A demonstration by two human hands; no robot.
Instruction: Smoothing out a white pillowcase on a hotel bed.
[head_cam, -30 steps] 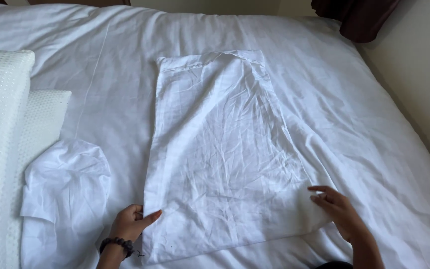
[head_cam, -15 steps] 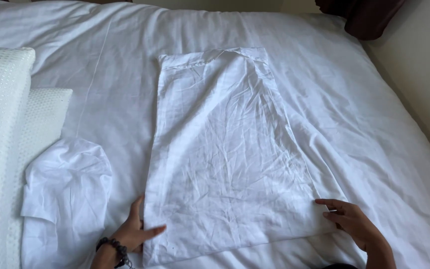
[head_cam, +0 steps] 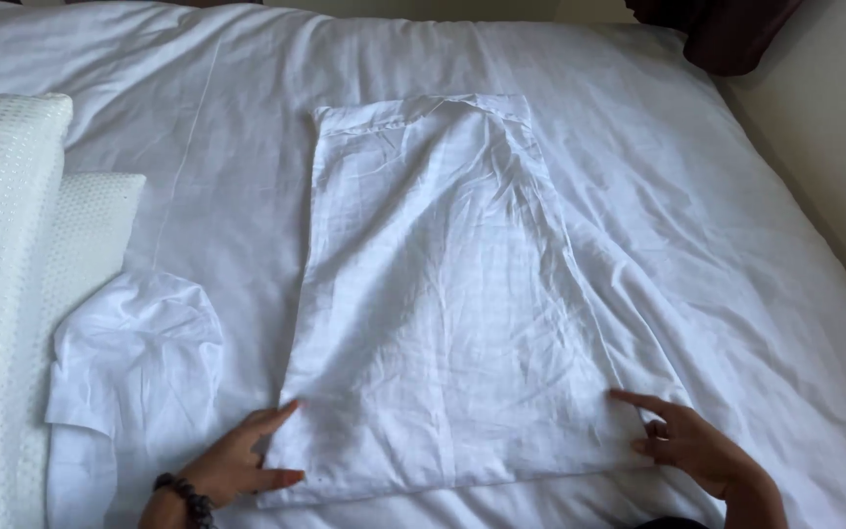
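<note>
Head camera looks down at two hands on a bed. The left hand (head_cam: 242, 460) lies flat and open, with its fingers spread a little. It holds nothing. Its fingertips touch the near left corner of a white pillowcase (head_cam: 443, 313). A dark bead bracelet (head_cam: 183, 495) sits on that wrist.

The right hand (head_cam: 687, 446) is at the near right corner of the same pillowcase. Its pointing finger is stretched out along the edge of the cloth, and the other fingers are curled in a bit. If it pinches the cloth cannot be told from here.

The pillowcase lies flat between the two hands and runs away from them, up the middle of the bed. It is wrinkled and gets a little narrower at the far end. Its near edge runs from one hand to the other.

Under it is the white bed sheet (head_cam: 247, 147), which has soft folds in it. Just to the left of the left hand lies another white cloth (head_cam: 134, 358), folded and lumpy. Farther left, at the side of the bed, are two white bumpy pillows (head_cam: 12, 255), one on top of the other. At the far right corner there is something dark red (head_cam: 727, 29) by the pale wall (head_cam: 834, 127).
</note>
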